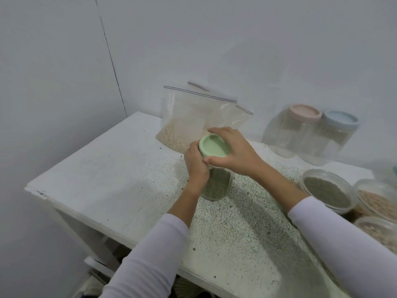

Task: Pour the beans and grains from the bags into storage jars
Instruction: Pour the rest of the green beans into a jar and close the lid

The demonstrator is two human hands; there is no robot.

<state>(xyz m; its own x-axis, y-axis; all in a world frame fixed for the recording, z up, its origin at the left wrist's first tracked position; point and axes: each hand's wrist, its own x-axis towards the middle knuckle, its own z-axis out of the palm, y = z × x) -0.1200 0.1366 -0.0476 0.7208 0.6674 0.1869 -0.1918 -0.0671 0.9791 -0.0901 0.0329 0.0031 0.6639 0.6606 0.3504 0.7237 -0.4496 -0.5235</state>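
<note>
The fingers of the right hand are curled over the round pale green plastic lid, the thumb pressed against its near edge, presumably so that the lid can be turned or pushed home. The left hand is wrapped round the neck of the clear storage jar, which is thereby steadied upright; the jar is seen part-filled with greenish beans and stands on the counter near its middle. Behind it, clear zip-top bags holding pale grain are propped against the wall, probably awaiting their turn. Two empty clear jars, one capped pink and one capped blue, are kept to the right, and open round tubs of beans and grains are grouped at the right edge. The white speckled counter is set into a corner of plain white walls
</note>
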